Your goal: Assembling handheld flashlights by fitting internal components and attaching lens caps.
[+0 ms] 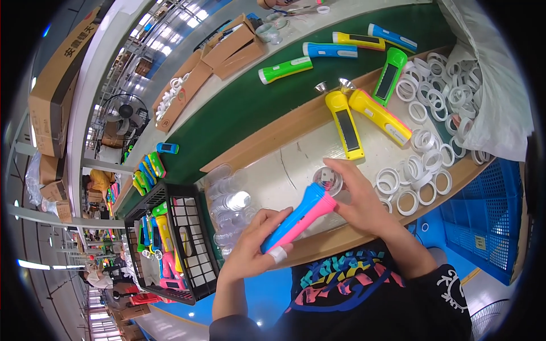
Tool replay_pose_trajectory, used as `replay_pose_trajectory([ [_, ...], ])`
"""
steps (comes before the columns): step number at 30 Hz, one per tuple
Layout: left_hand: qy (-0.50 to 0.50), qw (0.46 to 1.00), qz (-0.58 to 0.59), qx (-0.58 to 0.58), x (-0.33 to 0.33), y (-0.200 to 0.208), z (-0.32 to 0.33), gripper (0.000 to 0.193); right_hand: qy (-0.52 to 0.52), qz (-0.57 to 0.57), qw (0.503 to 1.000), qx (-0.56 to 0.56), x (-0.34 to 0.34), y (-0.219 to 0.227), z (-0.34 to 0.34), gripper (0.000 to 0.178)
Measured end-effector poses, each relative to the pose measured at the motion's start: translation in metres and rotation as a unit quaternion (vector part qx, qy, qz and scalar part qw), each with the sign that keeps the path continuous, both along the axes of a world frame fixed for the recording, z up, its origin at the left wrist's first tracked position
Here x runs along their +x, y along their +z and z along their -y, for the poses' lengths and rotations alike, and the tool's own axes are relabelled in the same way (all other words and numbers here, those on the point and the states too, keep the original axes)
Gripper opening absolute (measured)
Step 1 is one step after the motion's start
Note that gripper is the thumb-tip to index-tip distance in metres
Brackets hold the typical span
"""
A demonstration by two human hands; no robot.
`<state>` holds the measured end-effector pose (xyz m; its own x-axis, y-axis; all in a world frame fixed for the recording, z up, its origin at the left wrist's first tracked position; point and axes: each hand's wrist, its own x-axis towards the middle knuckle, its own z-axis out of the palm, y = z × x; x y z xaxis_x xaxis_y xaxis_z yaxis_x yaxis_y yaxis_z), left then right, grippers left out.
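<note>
My left hand [253, 241] is closed around the body of a blue and pink flashlight [298, 219], tilted with its wide head up and to the right. White tape wraps one digit of this hand. At the flashlight's head, my right hand [361, 199] pinches a clear round piece [328, 178], like a lens or reflector cup, between thumb and fingers. The piece is at the head's open end; whether it is seated cannot be made out. Beyond lie two yellow flashlights [344, 125], with shiny reflector cups [346, 85] at their heads.
White rings [407, 202] pile up on the right, beside a plastic bag [503, 96]. Clear discs [227, 213] stack at the left. A black crate [199, 256] holds colored flashlights. More flashlights [286, 70] lie on the green belt [239, 108]. A blue crate [483, 221] stands right.
</note>
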<state>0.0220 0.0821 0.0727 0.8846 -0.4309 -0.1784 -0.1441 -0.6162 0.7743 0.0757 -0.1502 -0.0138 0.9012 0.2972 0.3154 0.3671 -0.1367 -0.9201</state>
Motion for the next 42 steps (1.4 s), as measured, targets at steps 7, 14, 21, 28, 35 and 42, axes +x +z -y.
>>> replay_pose_trajectory([
  [7, -0.015, 0.998, 0.031, 0.053, 0.006, 0.018, -0.017, 0.059, 0.014, 0.085, 0.984, -0.153, -0.010, 0.005, 0.018, 0.053],
  [14, -0.108, 0.986, 0.101, 0.076, 0.016, 0.013, -0.003, 0.055, 0.108, 0.106, 0.954, -0.260, -0.012, 0.026, 0.041, 0.059],
  [21, -0.054, 0.979, -0.143, -0.137, -0.001, -0.010, -0.022, 0.053, 0.282, 0.024, 0.959, 0.018, -0.001, 0.040, 0.051, 0.055],
  [28, 0.019, 0.802, -0.433, -0.412, -0.009, -0.049, 0.030, 0.052, 0.036, 0.231, 0.972, -0.011, -0.047, 0.019, 0.058, 0.054],
  [35, -0.030, 0.949, -0.119, -0.292, -0.012, -0.040, 0.029, 0.049, 0.020, 0.154, 0.987, -0.035, -0.039, 0.013, 0.037, 0.049],
  [42, -0.087, 0.963, 0.252, 0.037, 0.002, -0.049, 0.039, 0.053, 0.039, -0.173, 0.981, 0.081, -0.021, 0.016, 0.040, 0.044],
])
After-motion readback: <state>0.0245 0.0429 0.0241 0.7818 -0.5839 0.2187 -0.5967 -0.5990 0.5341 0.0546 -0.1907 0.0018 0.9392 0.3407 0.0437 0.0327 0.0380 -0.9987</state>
